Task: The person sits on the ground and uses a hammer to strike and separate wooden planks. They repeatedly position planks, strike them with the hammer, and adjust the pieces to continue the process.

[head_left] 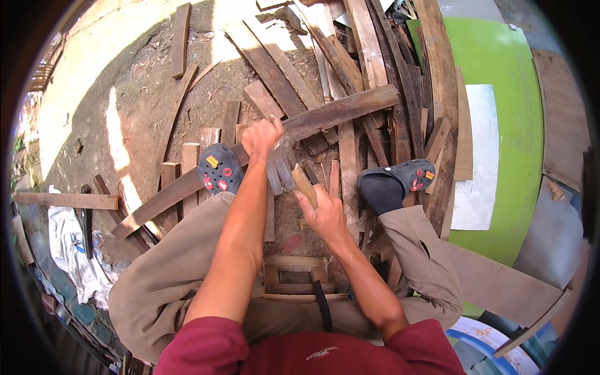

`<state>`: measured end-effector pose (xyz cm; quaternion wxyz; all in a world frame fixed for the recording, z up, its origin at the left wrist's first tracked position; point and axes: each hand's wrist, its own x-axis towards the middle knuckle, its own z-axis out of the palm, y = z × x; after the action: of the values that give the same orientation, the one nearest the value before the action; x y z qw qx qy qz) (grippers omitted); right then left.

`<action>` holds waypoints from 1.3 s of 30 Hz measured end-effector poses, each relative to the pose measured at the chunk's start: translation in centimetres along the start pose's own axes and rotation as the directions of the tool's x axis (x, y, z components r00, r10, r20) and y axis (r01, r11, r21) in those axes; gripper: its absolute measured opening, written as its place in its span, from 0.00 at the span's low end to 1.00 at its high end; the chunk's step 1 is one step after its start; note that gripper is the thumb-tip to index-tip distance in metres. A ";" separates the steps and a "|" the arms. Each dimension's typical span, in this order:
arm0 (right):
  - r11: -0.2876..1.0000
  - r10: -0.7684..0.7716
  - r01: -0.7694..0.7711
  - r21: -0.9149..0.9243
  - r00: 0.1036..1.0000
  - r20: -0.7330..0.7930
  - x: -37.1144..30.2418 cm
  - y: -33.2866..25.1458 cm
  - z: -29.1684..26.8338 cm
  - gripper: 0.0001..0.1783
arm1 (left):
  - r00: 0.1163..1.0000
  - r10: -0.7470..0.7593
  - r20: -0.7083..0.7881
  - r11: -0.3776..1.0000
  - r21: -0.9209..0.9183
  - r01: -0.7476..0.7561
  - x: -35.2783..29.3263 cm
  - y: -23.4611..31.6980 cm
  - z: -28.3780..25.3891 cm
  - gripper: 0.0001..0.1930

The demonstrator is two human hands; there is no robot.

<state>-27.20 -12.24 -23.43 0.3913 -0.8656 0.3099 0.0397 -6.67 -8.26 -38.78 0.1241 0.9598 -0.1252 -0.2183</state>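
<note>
A long dark wooden plank (344,114) slants across in front of me, its left end low and its right end resting over other boards. My left hand (261,135) is closed around the plank near its middle. In my right hand (326,215), the fingers wrap the wooden handle of a claw hammer (282,167). The grey metal head of the hammer is just below the plank, close beside my left hand. Whether the head touches the wood I cannot tell.
My clog-clad feet (220,170) stand either side among loose boards. A pile of planks (400,81) lies at the far right, next to a green panel (500,62) with a white sheet (476,156). White cloth (72,244) lies at the left. A small wooden frame (297,289) sits between my legs.
</note>
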 end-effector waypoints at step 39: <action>0.007 0.504 -0.389 0.921 0.797 0.333 3.2 3.0 2.9 0.34 | 0.999 -0.005 -0.040 1.000 0.000 0.005 0.0 0.3 0.0 0.29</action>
<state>-25.90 -13.33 -28.40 0.7961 -0.2705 0.5349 -0.0835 -6.68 -8.51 -38.71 0.1259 0.9643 -0.1203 -0.1995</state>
